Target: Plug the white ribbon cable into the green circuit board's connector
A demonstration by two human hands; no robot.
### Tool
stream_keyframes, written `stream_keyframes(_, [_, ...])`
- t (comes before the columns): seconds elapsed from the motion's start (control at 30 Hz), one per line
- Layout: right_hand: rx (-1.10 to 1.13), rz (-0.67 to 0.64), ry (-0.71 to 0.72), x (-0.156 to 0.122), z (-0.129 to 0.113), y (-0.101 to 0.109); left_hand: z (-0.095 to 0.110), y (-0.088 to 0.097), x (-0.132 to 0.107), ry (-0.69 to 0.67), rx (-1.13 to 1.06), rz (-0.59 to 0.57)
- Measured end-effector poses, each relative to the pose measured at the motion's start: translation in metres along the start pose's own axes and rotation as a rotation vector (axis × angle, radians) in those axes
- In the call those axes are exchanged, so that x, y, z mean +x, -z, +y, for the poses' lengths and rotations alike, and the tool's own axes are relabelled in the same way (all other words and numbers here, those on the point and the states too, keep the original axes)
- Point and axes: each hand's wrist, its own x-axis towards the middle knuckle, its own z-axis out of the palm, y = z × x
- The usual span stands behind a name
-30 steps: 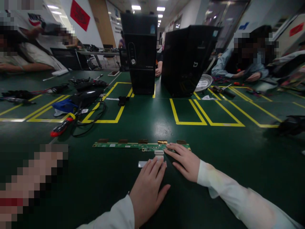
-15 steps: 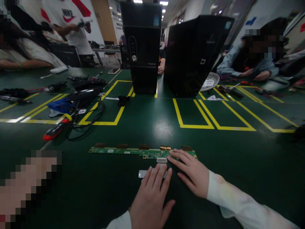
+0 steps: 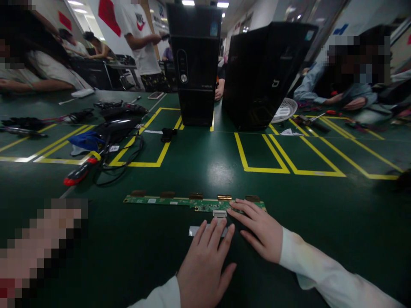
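A long, narrow green circuit board (image 3: 175, 201) lies across the dark green table, with copper-coloured tabs along its far edge. A white connector (image 3: 220, 213) sits on its near edge. My right hand (image 3: 261, 229) rests with fingers spread, its fingertips over the board's right part. My left hand (image 3: 207, 259) lies flat, palm down, fingers apart, its fingertips just short of the connector. Partly beneath those fingers is a pale, flat strip (image 3: 194, 231); whether it joins the connector is hidden.
Two black computer towers (image 3: 197, 64) stand ahead. At the left lie a red-and-black screwdriver handle (image 3: 80, 172), a blue cloth-like item (image 3: 85, 141) and black cables (image 3: 128, 160). A white basket (image 3: 285, 110) sits behind the right tower. Other people sit around, one arm (image 3: 38, 244) close at left.
My view has shifted slightly, so the table things appear a little further right. Both hands stay about where they were on the board. A standing person in the background appears further right.
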Motion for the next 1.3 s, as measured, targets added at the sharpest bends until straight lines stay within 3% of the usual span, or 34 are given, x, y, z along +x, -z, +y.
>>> stream_keyframes(0.6, [-0.027, 0.064, 0.037, 0.004, 0.006, -0.005, -0.007, 0.009, 0.011, -0.004, -0.121, 0.136])
stream_keyframes(0.83, [-0.066, 0.068, 0.050, 0.006, 0.006, -0.006, 0.001, 0.012, 0.005, -0.043, -0.097, 0.174])
stream_keyframes(1.3, [-0.105, 0.147, -0.028, 0.005, -0.011, -0.020, 0.002, 0.005, -0.002, -0.001, -0.072, 0.145])
